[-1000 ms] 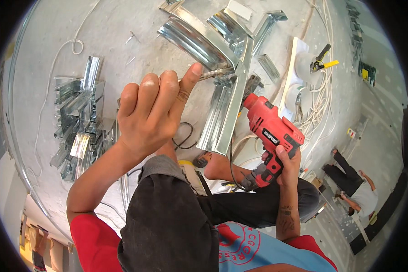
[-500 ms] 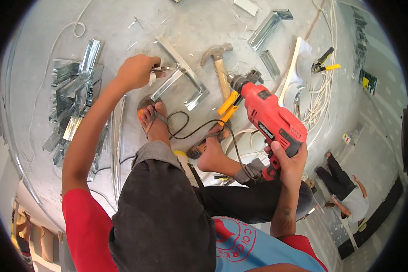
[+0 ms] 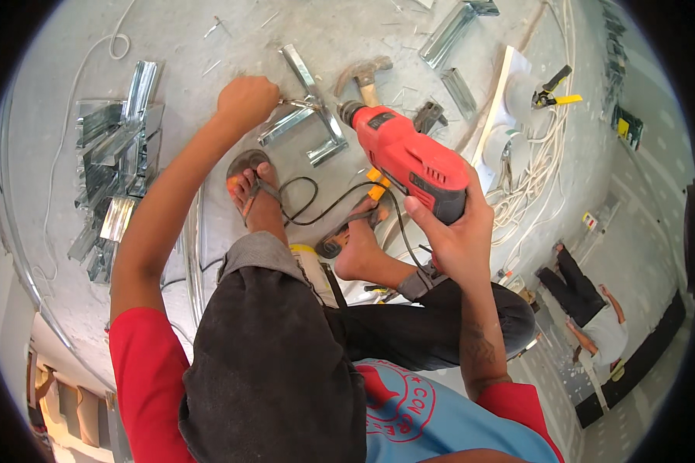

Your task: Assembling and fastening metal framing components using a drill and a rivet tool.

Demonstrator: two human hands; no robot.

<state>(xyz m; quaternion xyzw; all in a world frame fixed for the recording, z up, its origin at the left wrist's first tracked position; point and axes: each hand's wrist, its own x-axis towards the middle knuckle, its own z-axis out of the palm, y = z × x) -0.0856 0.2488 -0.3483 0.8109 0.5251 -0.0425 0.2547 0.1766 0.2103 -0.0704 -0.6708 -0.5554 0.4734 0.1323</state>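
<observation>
My right hand (image 3: 462, 231) is wrapped around the rear grip of a red corded power drill (image 3: 409, 150). Its chuck points up and left, close to the metal frame piece (image 3: 330, 122), a long galvanized profile with two shorter pieces standing off it. My left hand (image 3: 247, 103) is closed in a fist on a slim metal tool (image 3: 295, 103) that looks like pliers; its far end meets the frame piece. Most of that tool is hidden in the fist. Whether the drill tip touches the metal cannot be seen clearly.
A hammer (image 3: 367, 77) lies beyond the drill. Cut metal profiles (image 3: 116, 154) are piled at left, with others (image 3: 452, 38) at upper right. Coiled white cable (image 3: 544, 170) and yellow-black cutters (image 3: 552, 96) lie right. The drill's black cord (image 3: 305, 204) loops near my sandaled feet. Another person (image 3: 591, 309) works at far right.
My right hand has brought the drill left and up, its chuck now close to the frame piece. My left hand has shifted slightly up and right. The frame piece has turned a little.
</observation>
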